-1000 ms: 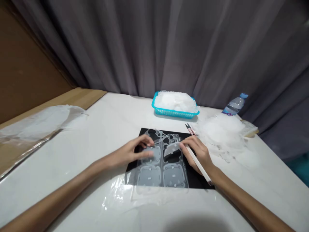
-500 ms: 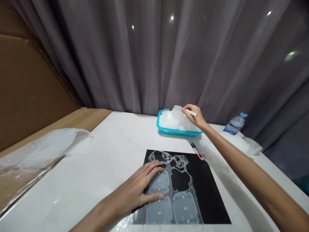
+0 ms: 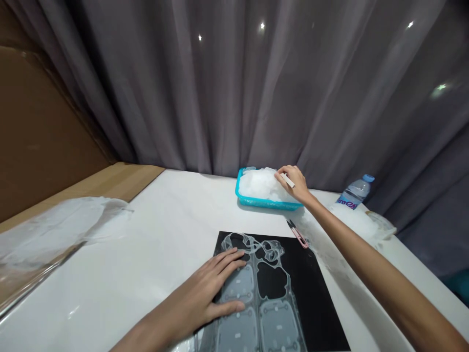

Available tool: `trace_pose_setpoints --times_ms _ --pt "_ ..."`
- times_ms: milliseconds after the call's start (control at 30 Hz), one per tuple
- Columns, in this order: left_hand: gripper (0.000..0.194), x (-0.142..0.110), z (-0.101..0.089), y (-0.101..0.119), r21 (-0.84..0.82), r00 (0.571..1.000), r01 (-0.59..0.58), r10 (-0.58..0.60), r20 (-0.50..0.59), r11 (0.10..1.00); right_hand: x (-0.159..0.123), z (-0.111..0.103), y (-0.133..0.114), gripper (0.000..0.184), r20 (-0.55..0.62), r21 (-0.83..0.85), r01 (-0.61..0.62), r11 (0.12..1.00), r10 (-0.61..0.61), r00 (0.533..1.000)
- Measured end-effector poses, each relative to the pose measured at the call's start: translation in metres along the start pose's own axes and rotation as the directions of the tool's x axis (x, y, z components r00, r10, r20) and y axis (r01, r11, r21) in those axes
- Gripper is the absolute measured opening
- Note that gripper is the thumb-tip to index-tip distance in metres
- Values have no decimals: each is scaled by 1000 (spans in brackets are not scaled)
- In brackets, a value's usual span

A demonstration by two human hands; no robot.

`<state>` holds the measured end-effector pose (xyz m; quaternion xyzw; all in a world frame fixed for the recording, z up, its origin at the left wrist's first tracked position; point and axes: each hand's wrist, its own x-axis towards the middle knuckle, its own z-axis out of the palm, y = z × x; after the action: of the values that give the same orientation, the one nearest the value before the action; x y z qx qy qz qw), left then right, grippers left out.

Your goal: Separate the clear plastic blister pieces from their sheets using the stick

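Note:
My left hand (image 3: 210, 288) lies flat with fingers spread on a clear plastic sheet (image 3: 237, 332) of rounded frosted panels. Cut-out gaps and curled strips show at the sheet's far end. Beneath it is a black mat (image 3: 311, 298). Farther off, my right hand (image 3: 295, 182) is over the right side of a turquoise basket (image 3: 269, 203). Its fingers are closed round a slim white stick-like tool (image 3: 287, 180), whose tip is hidden. White translucent material (image 3: 258, 183) fills the basket, with a few small clear pieces (image 3: 249, 169) at its back edge.
Pink-handled thread snips (image 3: 298, 235) lie at the mat's far right corner. A water bottle (image 3: 355, 191) stands at the right behind a white heap (image 3: 353, 220). Cardboard (image 3: 110, 183) with plastic film (image 3: 54, 225) is on the left. A grey curtain (image 3: 227, 88) hangs behind the table.
My right hand has lowered slightly at the basket. The translucent piece that was upright by its fingers no longer stands out there. My left hand stays on the sheet; the view has shifted slightly.

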<state>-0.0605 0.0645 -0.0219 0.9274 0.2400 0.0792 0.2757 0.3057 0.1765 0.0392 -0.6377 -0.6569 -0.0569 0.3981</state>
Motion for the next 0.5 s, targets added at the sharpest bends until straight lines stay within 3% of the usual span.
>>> trace_pose_setpoints --times_ms 167,267,333,400,500 --pt "75 0 4 -8 69 1000 -6 5 13 998 -19 -6 -15 33 -133 42 -3 999 9 991" --pt "83 2 4 -12 100 1000 -5 4 7 995 -51 -22 -38 32 -113 142 49 989 -33 993" --pt "87 5 3 -12 105 1000 -5 5 2 994 -84 -34 -56 24 -22 308 55 950 -51 998" --pt "88 9 1 -11 94 1000 -15 15 -1 995 -121 -44 -73 24 139 405 -52 913 -5 990" --pt "83 13 -1 -5 72 998 -50 52 -24 996 -170 -49 -91 15 401 475 -158 866 -54 914"
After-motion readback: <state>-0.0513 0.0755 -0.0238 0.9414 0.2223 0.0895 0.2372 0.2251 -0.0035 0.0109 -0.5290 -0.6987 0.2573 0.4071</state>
